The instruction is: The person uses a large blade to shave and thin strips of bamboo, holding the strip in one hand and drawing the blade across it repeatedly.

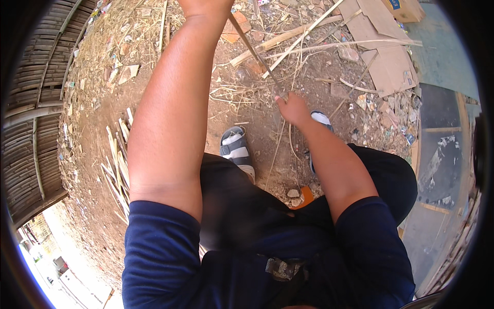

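My left arm stretches far forward, and my left hand is cut off by the top edge, its fingers out of sight. From beside it a long, thin brown strip slants down to the right. My right hand is closed at the strip's lower end, thumb and fingers curled near it. Pale split strips trail on the ground below that hand. An orange object, partly hidden, lies between my legs next to small stones.
Split bamboo sticks are piled left of my leg. Longer strips cross the littered ground ahead. Flattened cardboard and a box lie at the far right, near a dark panel. A bamboo slat wall stands left.
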Demonstrator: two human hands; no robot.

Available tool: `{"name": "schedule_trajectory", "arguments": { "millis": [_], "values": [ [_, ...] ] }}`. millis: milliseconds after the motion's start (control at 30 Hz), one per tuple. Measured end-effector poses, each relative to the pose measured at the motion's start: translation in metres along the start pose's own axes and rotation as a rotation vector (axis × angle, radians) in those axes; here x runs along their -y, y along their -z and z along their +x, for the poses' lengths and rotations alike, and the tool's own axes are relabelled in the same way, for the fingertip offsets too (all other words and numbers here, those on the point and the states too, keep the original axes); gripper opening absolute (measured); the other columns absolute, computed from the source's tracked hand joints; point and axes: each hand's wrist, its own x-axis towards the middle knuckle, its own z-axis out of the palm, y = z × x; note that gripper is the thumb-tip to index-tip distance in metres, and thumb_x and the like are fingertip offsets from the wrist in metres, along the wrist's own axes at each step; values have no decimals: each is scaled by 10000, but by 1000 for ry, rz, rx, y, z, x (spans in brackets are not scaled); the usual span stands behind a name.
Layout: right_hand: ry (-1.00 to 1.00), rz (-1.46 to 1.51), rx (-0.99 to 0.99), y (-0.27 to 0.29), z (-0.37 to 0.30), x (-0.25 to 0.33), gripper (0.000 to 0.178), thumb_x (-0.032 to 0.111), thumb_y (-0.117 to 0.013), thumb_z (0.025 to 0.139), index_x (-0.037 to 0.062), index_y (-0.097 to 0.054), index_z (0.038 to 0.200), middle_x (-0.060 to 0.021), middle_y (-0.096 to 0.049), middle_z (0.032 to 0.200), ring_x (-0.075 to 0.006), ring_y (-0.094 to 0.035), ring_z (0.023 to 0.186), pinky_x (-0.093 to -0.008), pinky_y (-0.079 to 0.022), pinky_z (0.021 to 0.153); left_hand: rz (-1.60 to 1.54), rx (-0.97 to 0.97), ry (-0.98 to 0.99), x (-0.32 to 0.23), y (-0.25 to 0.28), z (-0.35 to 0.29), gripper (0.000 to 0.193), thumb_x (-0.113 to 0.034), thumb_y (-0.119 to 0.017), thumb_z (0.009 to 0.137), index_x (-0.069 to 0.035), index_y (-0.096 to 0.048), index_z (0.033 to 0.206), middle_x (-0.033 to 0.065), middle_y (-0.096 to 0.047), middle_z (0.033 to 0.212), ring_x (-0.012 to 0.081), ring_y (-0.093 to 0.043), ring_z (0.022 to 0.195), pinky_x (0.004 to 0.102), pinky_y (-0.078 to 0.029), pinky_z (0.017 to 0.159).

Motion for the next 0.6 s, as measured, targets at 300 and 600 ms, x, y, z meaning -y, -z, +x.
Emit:
{"name": "schedule_trajectory", "arguments": {
  "millis": [300, 600],
  "values": [
    [-84, 201, 29, 4, 14, -5, 598, 489, -673, 945, -38, -641, 1226, -292, -703, 1123, -449, -676, 1091, -501, -523, 943, -191, 89, 120, 0, -2, -3, 452, -406, -406, 1132, -51, -633, 968, -66, -412, 639, 48, -386, 585, 247, -327, 551],
    [21, 231, -99, 25, 0, 20, 544, 480, -664, 958, -10, -628, 1190, -291, -703, 996, -455, -697, 977, -524, -533, 853, -177, 100, 158, 4, 3, 3, 505, -451, -376, 1132, -41, -634, 988, -57, -415, 606, 52, -388, 533, 248, -338, 506]
  ]
}}
